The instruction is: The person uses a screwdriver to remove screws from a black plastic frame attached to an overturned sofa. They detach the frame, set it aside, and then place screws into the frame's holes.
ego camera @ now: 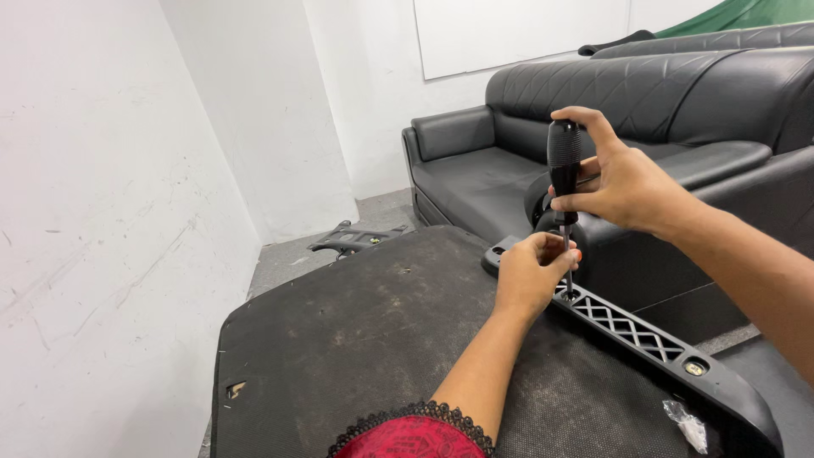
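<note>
My right hand (pixel 623 182) grips the black handle of a screwdriver (pixel 564 161) held upright, tip down. The metal shaft runs into a hole of a black plastic armrest bracket (pixel 644 335) with a lattice pattern. My left hand (pixel 534 271) pinches the shaft just above the bracket and rests on it. The bracket lies along the right side of an upturned chair seat base (pixel 356 339), a dark fabric-covered board. A brass-coloured screw (pixel 695 368) sits in the bracket further toward me.
A black leather sofa (pixel 509 161) stands right behind the seat base. A black metal chair mechanism plate (pixel 352 239) lies on the grey floor. A white wall (pixel 110 212) runs close on the left. A small clear plastic bag (pixel 688 422) lies near the bracket.
</note>
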